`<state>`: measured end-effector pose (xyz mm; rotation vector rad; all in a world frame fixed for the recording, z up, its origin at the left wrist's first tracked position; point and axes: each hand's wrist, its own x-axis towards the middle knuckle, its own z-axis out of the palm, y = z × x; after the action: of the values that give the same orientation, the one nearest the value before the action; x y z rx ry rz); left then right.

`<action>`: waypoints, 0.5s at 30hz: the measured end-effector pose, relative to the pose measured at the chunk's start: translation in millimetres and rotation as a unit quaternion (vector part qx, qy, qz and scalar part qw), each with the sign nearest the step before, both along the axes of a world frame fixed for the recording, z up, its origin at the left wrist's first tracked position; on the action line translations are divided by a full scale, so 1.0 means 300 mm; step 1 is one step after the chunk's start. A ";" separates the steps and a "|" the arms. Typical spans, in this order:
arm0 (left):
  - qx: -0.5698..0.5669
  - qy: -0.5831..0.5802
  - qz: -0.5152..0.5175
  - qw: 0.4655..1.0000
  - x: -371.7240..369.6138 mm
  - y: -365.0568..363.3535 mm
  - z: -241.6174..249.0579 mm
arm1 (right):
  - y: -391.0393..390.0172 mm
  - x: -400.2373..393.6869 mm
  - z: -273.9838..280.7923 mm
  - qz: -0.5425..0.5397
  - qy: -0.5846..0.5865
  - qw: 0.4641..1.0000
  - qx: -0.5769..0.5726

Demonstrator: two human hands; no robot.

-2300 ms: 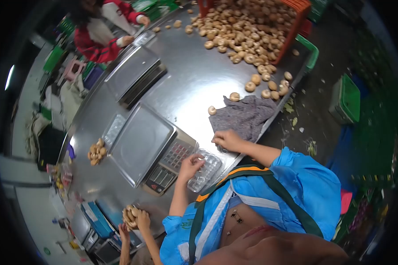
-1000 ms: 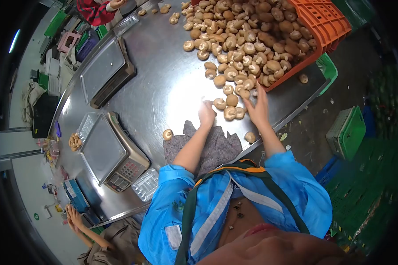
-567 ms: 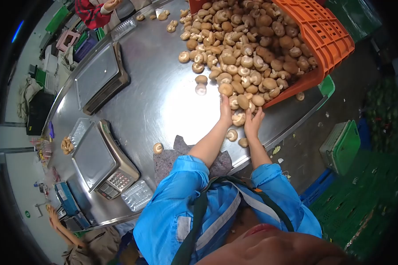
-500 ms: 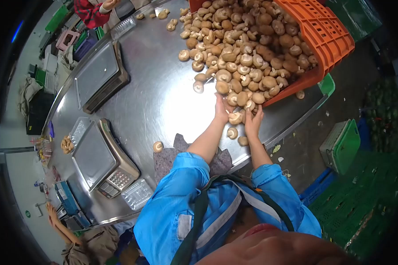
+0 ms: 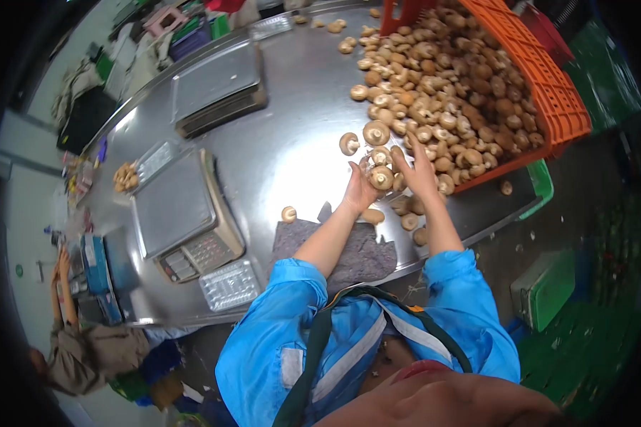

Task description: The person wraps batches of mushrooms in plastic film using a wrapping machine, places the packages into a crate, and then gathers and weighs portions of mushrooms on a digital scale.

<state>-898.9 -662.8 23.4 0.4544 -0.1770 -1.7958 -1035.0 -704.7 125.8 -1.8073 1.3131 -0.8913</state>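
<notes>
Brown shiitake mushrooms (image 5: 434, 99) spill in a large heap from a tipped orange crate (image 5: 559, 99) onto the steel table. My left hand (image 5: 361, 191) is palm up at the near edge of the heap, cupped around a few mushrooms (image 5: 381, 178). Something clear and shiny shows at its fingers, too small to make out. Just to the right, my right hand (image 5: 420, 173) has its fingers stretched out alongside these mushrooms, with nothing visibly gripped. Loose mushrooms (image 5: 409, 221) lie below the hands, next to a grey cloth (image 5: 335, 249).
Two weighing scales (image 5: 174, 203) stand on the left of the steel table (image 5: 299, 92). Near them are clear plastic trays (image 5: 231, 286) and a small mushroom pile (image 5: 126, 176). Another person (image 5: 85, 349) is at lower left. A green crate (image 5: 548, 285) stands on the right.
The view has shifted, so the table's contents sit differently. My left hand has turned palm up under a few mushrooms; my right hand has moved up to the heap's edge. More mushrooms lie below.
</notes>
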 end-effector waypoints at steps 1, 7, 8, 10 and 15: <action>0.006 -0.010 0.011 1.000 0.052 0.047 0.054 | -0.026 0.079 -0.018 0.037 0.019 0.999 -0.007; -0.018 -0.177 0.199 0.964 0.493 0.303 0.127 | 0.092 0.666 0.064 0.222 0.042 0.974 0.013; 0.003 -0.207 0.236 0.949 0.583 0.360 0.140 | 0.121 0.775 0.062 0.239 0.038 0.970 0.011; 0.006 -0.168 0.269 0.948 0.758 0.493 0.190 | 0.185 0.989 0.064 0.340 -0.010 0.940 0.029; 0.060 -0.123 0.207 0.969 1.122 0.778 0.184 | 0.329 1.487 0.019 0.513 0.032 0.840 0.171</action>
<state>-562.4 -429.4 78.7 0.7455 -0.1330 -1.3411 -589.0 -606.0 131.4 -1.8673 0.3242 0.0089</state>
